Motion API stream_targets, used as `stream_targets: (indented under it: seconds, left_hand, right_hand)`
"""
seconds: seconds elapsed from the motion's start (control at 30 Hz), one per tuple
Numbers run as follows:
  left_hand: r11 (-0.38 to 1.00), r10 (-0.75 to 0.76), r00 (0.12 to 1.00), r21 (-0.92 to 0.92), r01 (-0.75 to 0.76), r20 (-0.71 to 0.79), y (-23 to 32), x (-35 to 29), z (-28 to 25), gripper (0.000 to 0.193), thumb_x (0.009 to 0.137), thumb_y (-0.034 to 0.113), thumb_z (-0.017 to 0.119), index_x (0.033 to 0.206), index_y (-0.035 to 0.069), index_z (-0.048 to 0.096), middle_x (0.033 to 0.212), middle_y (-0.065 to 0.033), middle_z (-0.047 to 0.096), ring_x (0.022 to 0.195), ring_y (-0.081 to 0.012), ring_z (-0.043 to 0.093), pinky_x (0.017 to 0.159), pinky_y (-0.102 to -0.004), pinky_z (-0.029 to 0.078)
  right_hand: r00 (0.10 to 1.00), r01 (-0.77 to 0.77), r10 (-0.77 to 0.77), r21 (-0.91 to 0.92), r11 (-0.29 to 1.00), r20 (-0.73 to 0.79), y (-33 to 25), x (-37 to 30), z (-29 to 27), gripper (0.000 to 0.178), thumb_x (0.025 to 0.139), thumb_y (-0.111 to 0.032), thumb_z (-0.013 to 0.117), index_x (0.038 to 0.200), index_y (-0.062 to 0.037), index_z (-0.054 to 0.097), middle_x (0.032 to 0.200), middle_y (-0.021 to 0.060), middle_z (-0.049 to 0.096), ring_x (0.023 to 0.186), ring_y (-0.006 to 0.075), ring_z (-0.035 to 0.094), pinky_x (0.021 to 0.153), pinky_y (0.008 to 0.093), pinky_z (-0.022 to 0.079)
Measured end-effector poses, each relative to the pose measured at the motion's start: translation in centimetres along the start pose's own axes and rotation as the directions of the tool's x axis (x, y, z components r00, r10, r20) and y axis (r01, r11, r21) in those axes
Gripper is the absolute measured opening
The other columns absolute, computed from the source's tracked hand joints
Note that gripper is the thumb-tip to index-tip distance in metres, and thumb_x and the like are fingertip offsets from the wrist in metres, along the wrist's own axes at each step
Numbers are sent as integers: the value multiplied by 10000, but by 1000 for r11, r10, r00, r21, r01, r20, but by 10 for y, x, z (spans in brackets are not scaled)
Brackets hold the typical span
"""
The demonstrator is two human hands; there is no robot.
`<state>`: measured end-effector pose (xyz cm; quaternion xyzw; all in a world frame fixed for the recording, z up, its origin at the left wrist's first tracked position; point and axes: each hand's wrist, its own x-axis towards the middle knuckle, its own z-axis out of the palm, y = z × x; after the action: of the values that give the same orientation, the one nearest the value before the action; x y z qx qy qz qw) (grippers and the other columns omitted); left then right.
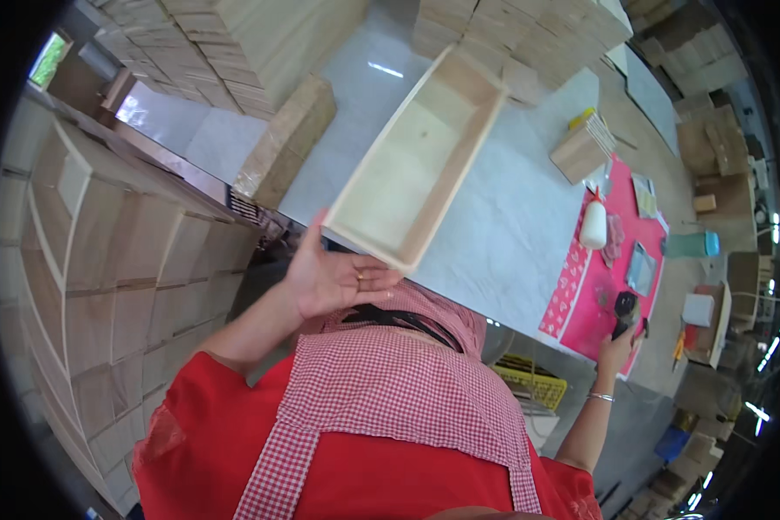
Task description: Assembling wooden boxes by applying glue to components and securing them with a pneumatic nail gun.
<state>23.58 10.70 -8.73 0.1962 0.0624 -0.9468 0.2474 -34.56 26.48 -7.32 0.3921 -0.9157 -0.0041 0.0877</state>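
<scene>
A long, open wooden box [412,165] lies slanted on the pale marble-patterned table [485,251], its hollow side up. At its near end is my left hand [329,277], palm up with the fingers stretched out. The thumb comes up by the box's left corner, and the fingertips lie along the near end. Far to the right, over a pink mat [594,290], my right hand [615,354] is closed round a dark tool [626,308] with a blunt, rounded head. The tool's exact kind cannot be made out.
Stacked wooden boxes [130,321] rise at left, with more stacks [529,35] at the back. A wrapped block [286,143] lies left of the box. Around the mat are a white squeeze bottle [594,224], a stack of thin wooden pieces [583,149] and a teal cup [698,244].
</scene>
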Motion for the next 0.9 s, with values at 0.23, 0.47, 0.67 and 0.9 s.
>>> stream_targets:
  seconds: [0.23,0.47,0.67,0.9]
  left_hand:
    - [959,109,980,275,-60,-165,-1,1,-57,642,1010,547,393,1254,-8,603,974,-118,684,756,-191,648,707,-303,526]
    - [342,784,564,938,-44,-259,23,-6,16,456,996,384,550,1225,-5,615,1001,-53,661,825,-107,599,705,-242,458]
    - [223,749,645,974,-31,-151,42,42,37,475,953,331,632,1279,-10,578,1138,-89,666,1014,-161,614,879,-300,482]
    - [163,785,612,985,-50,-99,15,55,17,540,750,74,690,1276,8,587,1164,-116,670,1077,-193,603,960,-324,472]
  right_hand:
    - [1000,-8,8,13,1000,-23,6,13,48,637,880,-205,673,1399,57,413,1194,298,616,1084,444,609,917,483,489]
    - [985,164,-88,634,755,-150,-94,1,18,455,912,-192,682,1280,50,567,1165,225,649,1033,331,649,890,391,515]
    - [743,259,-663,953,157,-93,-302,-76,-10,451,940,-224,635,1309,16,538,1235,185,620,1098,297,620,907,384,494]
    - [586,68,-810,998,19,-24,-345,-95,-10,358,939,-135,608,1240,48,549,1143,186,626,1030,256,600,906,366,473]
